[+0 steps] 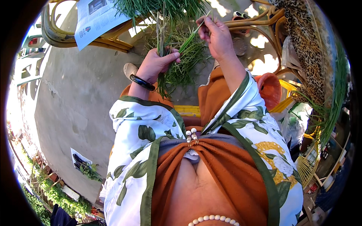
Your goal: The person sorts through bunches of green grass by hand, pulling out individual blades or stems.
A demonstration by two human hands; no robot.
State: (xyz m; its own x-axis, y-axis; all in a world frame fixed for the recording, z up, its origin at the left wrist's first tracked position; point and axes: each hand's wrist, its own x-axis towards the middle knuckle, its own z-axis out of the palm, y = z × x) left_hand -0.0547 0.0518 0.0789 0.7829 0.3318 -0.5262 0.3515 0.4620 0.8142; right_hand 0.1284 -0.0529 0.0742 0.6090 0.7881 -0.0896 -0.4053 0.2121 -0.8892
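Note:
My left hand [162,63] is closed around a bundle of thin sticks and grass stems [161,34]. The sticks rise out of the fist, and green blades hang below it. Between thumb and fingers, my right hand [216,34] pinches the far end of a few green grass blades [189,42]. Those blades slant across from the left hand, lower left to upper right. Under both hands, a loose heap of cut grass [186,67] covers the ground between my feet. More long green grass [164,8] lies at the top, beyond the left hand.
A printed sheet [104,21] rests on a rattan chair or table [113,42] at upper left. Leopard-print cloth [306,53] drapes over rattan furniture at right. Long grass [336,93] hangs beside it. An orange plastic stool or bucket [268,87] stands near my right knee.

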